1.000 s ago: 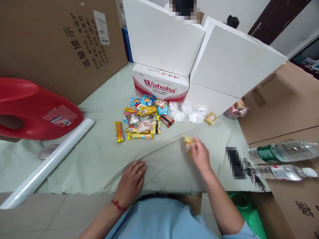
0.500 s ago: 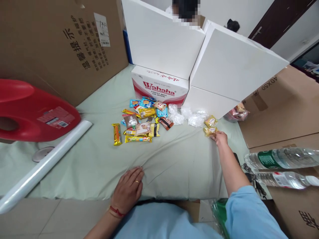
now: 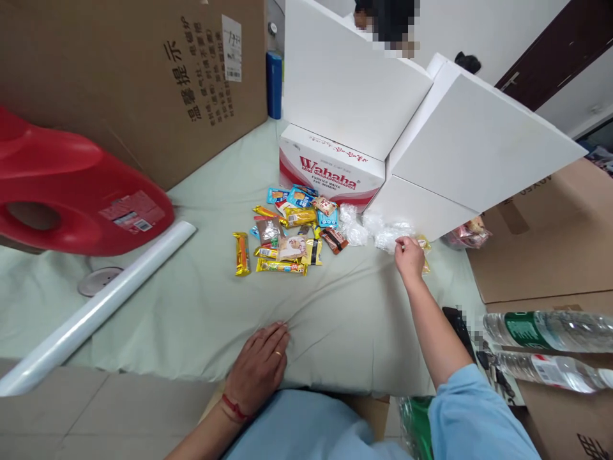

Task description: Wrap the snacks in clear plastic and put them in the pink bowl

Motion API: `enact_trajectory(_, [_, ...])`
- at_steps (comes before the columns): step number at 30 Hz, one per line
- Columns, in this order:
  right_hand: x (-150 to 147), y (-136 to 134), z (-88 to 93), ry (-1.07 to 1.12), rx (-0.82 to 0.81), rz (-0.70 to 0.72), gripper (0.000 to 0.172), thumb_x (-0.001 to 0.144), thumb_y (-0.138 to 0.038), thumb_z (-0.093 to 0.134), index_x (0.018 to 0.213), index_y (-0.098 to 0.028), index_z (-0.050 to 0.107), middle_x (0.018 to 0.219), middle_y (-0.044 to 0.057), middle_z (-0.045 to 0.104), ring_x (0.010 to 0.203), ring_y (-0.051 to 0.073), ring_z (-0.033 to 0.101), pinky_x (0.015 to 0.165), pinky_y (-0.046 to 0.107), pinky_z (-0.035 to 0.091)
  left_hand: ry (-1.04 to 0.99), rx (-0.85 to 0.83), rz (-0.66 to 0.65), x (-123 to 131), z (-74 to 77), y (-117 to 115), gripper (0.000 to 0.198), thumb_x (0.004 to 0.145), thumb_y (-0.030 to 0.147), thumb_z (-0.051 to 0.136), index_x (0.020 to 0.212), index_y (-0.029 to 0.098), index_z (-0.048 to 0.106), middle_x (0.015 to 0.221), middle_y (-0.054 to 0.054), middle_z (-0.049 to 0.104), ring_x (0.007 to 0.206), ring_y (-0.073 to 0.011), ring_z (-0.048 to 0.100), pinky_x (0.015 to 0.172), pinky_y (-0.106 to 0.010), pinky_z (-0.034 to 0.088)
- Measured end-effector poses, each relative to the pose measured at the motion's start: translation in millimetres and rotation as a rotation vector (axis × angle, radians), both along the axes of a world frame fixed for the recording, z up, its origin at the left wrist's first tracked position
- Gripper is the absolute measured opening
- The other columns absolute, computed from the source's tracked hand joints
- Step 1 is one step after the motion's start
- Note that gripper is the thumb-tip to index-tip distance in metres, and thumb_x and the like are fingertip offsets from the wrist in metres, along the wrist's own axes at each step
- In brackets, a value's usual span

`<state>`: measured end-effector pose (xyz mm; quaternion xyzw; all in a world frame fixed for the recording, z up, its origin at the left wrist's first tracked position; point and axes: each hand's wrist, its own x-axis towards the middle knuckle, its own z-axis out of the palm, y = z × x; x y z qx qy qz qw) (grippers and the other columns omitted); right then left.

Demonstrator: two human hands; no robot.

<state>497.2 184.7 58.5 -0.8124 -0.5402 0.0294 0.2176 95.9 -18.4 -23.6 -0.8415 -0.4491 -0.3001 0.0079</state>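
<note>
Left hand [image 3: 258,359]: open, palm down. Right hand [image 3: 410,258]: grip unclear; pinch the clear wrappers [image 3: 387,239] lightly, by one edge

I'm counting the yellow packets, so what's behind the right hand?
Edges of yellow packets show behind the right hand, clear crumpled plastic beside it; the hand hides the rest.

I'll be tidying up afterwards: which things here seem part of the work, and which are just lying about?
Seemingly in use:
snack packets in the pile
clear plastic bundles by the right hand
yellow packets partly behind it

Seemingly just lying about:
red jug
white roll
two bottles
Wahaha carton
</note>
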Motion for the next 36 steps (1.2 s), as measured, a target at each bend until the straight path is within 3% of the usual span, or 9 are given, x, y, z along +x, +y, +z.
enact_trajectory(5, [-15.3,16.2,-4.4,0.027,-0.048,-0.197,0.050,0.080,-0.034,0.071,0.123,-0.012,0.060,0.125,0.023,0.060,0.108,0.033,0.062,0.090,0.041,0.046,-0.012,-0.010,0.024,0.8,0.9,-2.4,0.031,0.092,0.009,0.049,0.113,0.017,0.071,0.121,-0.009,0.074,0.119,-0.0228,0.063,0.104,-0.040,0.047])
enact_trajectory(9, [-10.1,6.9,2.3,0.126,-0.002,-0.179,0.021,0.083,-0.028,0.063,0.099,-0.015,0.065,0.102,0.016,0.067,0.101,0.029,0.062,0.087,0.039,0.047,-0.076,-0.025,0.028,0.3,-1.9,-4.0,0.032,0.090,0.007,0.050,0.112,0.017,0.071,0.119,-0.009,0.074,0.118,-0.0224,0.063,0.104,-0.040,0.048])
enact_trajectory(12, [-17.3,-24.5,8.5,0.228,0.073,-0.140,0.022,0.085,-0.037,0.062,0.097,-0.018,0.062,0.088,0.007,0.065,0.082,0.021,0.061,0.073,0.032,0.049,-0.209,-0.059,0.043,-0.7,3.0,-3.6,0.029,0.089,0.006,0.052,0.107,0.020,0.071,0.118,-0.008,0.073,0.124,-0.0230,0.060,0.102,-0.041,0.051])
enact_trajectory(15, [-40.7,-76.1,6.8,0.710,0.141,-0.043,0.032,0.079,-0.049,0.072,0.091,-0.022,0.059,0.074,-0.003,0.056,0.057,0.012,0.047,0.051,0.023,0.039,-0.364,-0.067,0.117,3.6,18.9,1.6,0.025,0.089,0.008,0.055,0.103,0.022,0.070,0.117,-0.010,0.071,0.127,-0.0265,0.056,0.102,-0.045,0.050])
enact_trajectory(19, [-85.4,-145.3,-7.5,1.342,0.140,0.009,0.041,0.065,-0.044,0.088,0.087,-0.023,0.060,0.071,-0.006,0.051,0.053,0.008,0.040,0.046,0.019,0.034,-0.588,-0.321,0.030,30.1,45.4,17.5,0.018,0.095,0.017,0.053,0.098,0.022,0.069,0.090,-0.005,0.071,0.095,-0.0189,0.064,0.086,-0.035,0.054])
enact_trajectory(24, [-126.7,-194.1,-22.3,1.072,0.046,0.149,0.029,0.082,-0.046,0.076,0.095,-0.022,0.067,0.074,-0.002,0.060,0.064,0.014,0.053,0.061,0.026,0.047,-0.798,-0.768,-0.019,85.5,58.1,35.4,0.020,0.092,0.037,0.060,0.099,0.021,0.070,0.096,-0.006,0.071,0.087,-0.0165,0.066,0.071,-0.027,0.054])
enact_trajectory(28, [-133.6,-207.1,-19.6,0.949,-0.032,0.399,0.030,0.090,-0.043,0.067,0.115,-0.025,0.070,0.106,0.006,0.069,0.093,0.020,0.064,0.080,0.032,0.053,-0.867,-0.861,-0.086,114.0,53.6,37.2,0.021,0.087,0.039,0.065,0.097,0.020,0.069,0.098,-0.006,0.070,0.094,-0.0185,0.066,0.076,-0.029,0.055])
enact_trajectory(31, [-128.4,-205.7,-17.9,1.073,-0.100,0.415,0.032,0.091,-0.046,0.066,0.115,-0.025,0.070,0.091,0.003,0.069,0.079,0.018,0.063,0.074,0.030,0.053,-0.897,-0.857,-0.051,118.1,49.1,34.6,0.019,0.090,0.038,0.062,0.094,0.021,0.070,0.092,-0.004,0.069,0.088,-0.0170,0.065,0.077,-0.028,0.053])
enact_trajectory(36, [-115.3,-194.4,-14.2,1.260,-0.098,0.279,0.029,0.081,-0.048,0.078,0.084,-0.021,0.070,0.067,-0.003,0.057,0.060,0.012,0.047,0.058,0.024,0.041,-0.954,-0.968,-0.031,106.8,44.3,35.5,0.029,0.083,0.048,0.071,0.080,0.019,0.069,0.078,-0.001,0.067,0.075,-0.0147,0.060,0.072,-0.027,0.048])
